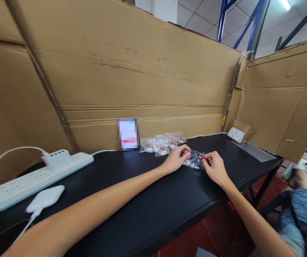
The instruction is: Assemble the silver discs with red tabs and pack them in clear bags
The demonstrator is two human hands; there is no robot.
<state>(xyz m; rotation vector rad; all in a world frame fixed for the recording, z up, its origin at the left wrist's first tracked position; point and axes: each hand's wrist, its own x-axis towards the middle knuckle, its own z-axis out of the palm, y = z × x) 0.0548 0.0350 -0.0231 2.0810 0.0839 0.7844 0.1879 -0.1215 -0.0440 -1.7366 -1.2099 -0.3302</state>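
Observation:
A clear plastic bag (194, 162) lies on the black table between my two hands. My left hand (176, 158) pinches its left side, thumb and fingers closed. On the right, my right hand (215, 167) has its thumb and forefinger closed at a small red item (202, 158) by the bag's other side; whether the red item is inside the bag cannot be made out. Behind my left hand, several similar clear bags (162, 144) with small red pieces in them lie in a group against the cardboard.
A blurred-out upright screen (128, 134) stands left of the bags. A white power strip (35, 178) with a charger block and a white pad (45, 198) on a cable sit at left. A labelled brown package (240, 131) rests at back right. Cardboard walls (142, 64) enclose the table.

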